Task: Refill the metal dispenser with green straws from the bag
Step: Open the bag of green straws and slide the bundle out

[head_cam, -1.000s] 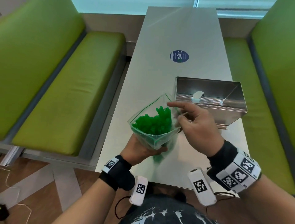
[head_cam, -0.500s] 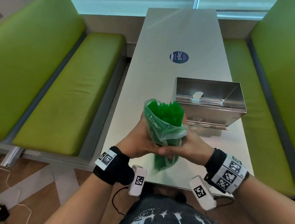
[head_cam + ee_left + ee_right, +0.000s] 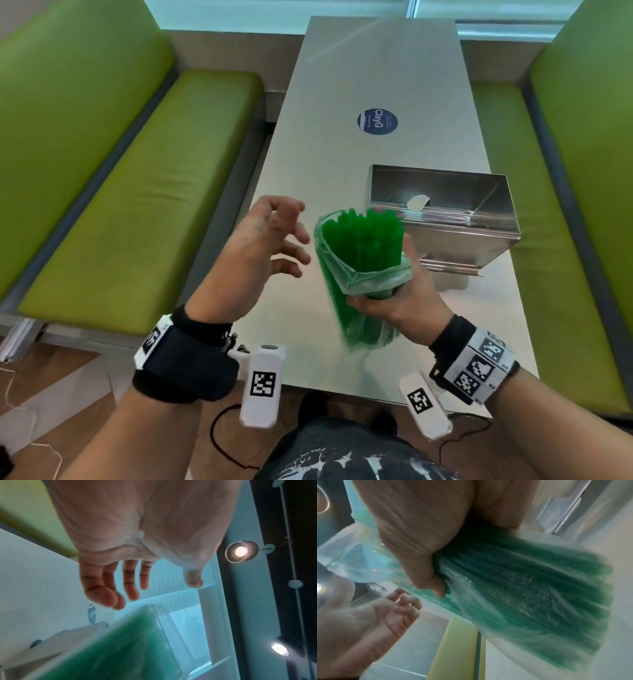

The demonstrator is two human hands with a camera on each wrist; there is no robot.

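Observation:
A clear plastic bag (image 3: 371, 281) packed with green straws (image 3: 366, 236) stands upright over the near part of the table. My right hand (image 3: 394, 294) grips it round the middle, thumb and fingers wrapped over the plastic (image 3: 471, 574). The straw tips poke out of the rolled-down bag mouth. My left hand (image 3: 274, 236) hovers just left of the bag, fingers spread and relaxed, touching nothing (image 3: 120, 585). The metal dispenser (image 3: 442, 219) sits open-topped on the table right behind the bag, its inside bare except for a small white patch.
The long grey table (image 3: 359, 75) runs away from me, with a round blue sticker (image 3: 376, 121) near its middle. Green padded benches (image 3: 130, 192) flank it on both sides. Cables hang near my lap.
My left hand let go of the bag and drew away to the left, opening. The right hand now holds the bag alone and has shifted it slightly right, toward the dispenser.

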